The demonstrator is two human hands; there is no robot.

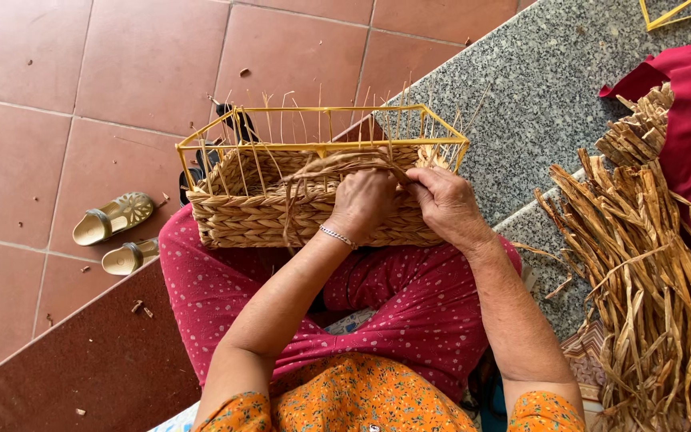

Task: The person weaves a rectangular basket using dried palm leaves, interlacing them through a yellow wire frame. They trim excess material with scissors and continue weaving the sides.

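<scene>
Basket (313, 210) rests on the lap, yellow wire frame (321, 146) up. Lower walls woven; upper frame and thin stakes bare. Left hand (364, 202) and right hand (444, 200) each pinch the fibre strand (337, 166) at the weave's top row. Dried fibre pile (641, 272) lies beside, on the stone ledge.

The half-woven basket (313, 200) rests on my lap, its yellow wire frame (321, 144) bare above tan braided rows. A loose dried-fibre strand (321, 170) arches over the near wall, where my weaving has reached.
</scene>
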